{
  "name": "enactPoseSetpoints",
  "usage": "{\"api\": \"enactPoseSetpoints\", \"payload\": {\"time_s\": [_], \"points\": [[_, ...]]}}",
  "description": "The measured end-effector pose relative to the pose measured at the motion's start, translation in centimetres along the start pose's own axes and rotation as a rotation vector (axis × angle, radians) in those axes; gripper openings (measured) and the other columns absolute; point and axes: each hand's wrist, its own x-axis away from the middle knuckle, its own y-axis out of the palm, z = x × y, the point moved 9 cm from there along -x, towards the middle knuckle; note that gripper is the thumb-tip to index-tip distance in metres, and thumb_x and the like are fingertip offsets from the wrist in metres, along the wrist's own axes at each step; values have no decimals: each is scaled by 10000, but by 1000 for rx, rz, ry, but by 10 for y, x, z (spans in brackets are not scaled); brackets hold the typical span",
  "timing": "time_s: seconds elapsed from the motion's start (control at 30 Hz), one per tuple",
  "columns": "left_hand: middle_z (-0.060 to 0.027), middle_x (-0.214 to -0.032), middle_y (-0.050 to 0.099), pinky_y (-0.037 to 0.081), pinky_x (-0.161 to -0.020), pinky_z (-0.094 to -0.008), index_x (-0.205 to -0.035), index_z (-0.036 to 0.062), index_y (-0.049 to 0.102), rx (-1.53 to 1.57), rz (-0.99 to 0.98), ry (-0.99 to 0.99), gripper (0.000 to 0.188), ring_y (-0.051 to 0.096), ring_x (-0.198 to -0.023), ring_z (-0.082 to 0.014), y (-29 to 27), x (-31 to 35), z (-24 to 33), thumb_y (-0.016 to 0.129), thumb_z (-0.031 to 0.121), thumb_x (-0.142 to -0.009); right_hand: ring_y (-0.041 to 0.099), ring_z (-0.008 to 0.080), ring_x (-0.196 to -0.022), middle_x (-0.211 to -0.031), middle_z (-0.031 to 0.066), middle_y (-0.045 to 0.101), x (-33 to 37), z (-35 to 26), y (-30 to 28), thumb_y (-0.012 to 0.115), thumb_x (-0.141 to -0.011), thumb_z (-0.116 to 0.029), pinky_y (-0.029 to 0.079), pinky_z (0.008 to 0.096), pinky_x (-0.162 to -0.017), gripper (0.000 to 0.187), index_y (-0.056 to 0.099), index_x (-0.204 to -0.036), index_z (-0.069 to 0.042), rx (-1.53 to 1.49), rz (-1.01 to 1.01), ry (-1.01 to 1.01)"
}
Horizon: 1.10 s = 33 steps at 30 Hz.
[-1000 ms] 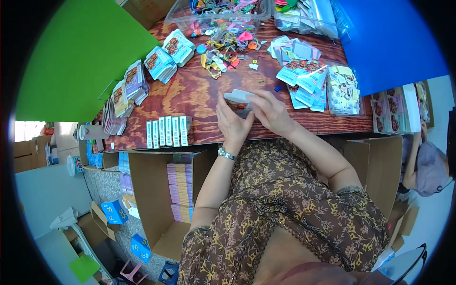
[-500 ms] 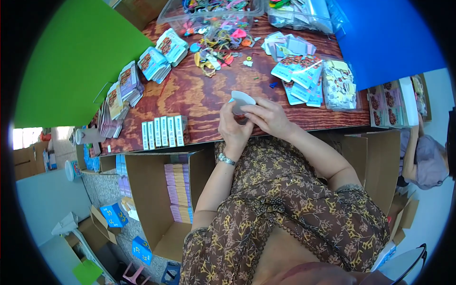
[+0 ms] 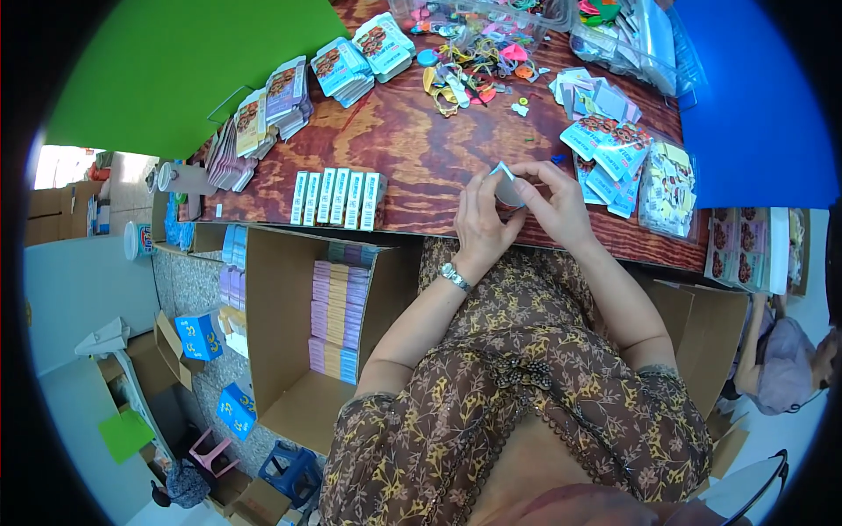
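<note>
Over the table's front edge, my left hand (image 3: 481,221) and my right hand (image 3: 559,203) hold a small piece of thin card (image 3: 508,189) between them. It looks like a small carton with a pale grey inner face; my fingers hide most of it. The left fingers are curled around its left side, while the right thumb and fingers pinch its upper right. Left of my hands, several narrow small boxes (image 3: 338,198) stand in a row on the table. Behind them, flat cartons lie in stacks (image 3: 340,72).
Colourful trinkets (image 3: 478,77) lie loose before a clear bin (image 3: 535,19). Right are flat blue-white cartons (image 3: 618,158) and a clear tray of paper pieces (image 3: 668,195). A cardboard box (image 3: 289,307) with stacked small boxes (image 3: 338,320) stands below. Another person (image 3: 783,364) is at far right.
The view has shifted, so the table appears lower and tilted. Both hands stay on the card; my right hand's fingers have moved up over its top, and less of the pale face shows.
</note>
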Motion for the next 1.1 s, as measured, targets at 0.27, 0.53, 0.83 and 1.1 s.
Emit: {"api": "enactPoseSetpoints", "payload": {"time_s": [0.27,0.53,0.83,1.1], "points": [[-273,-1307,556,503,-919,-473,-1461,-96,350,46,7,-69,954,599,-1076,-430,-1,-2,0,854,116,-680,695,281,-881,-1011,120,677,8,-23,6,702,-871,-55,575,364,-739,229,720,-1097,-21,416,46,-244],[-303,-1394,489,445,-978,-503,-1475,-133,334,-188,-36,126,952,525,-1134,-433,3,-1,9,801,122,-686,673,263,-923,-1013,110,681,15,-31,15,679,-868,22,547,348,-757,237,733,-1095,-18,567,40,-434],[-319,-1393,470,441,-970,-500,-1495,-141,296,-205,-90,39,991,516,-1115,-446,1,1,8,825,141,-706,693,250,-1099,-1179,150,712,26,8,3,617,-961,-20,574,341,-896,400,588,-1360,-14,113,57,-62],[-266,-1368,492,441,-923,-487,-1478,-129,350,-256,-66,119,953,515,-1075,-389,1,-2,15,795,166,-689,657,210,-1192,-1271,170,692,28,5,0,567,-1009,-29,529,325,-965,479,470,-1477,-12,288,83,-107]]}}
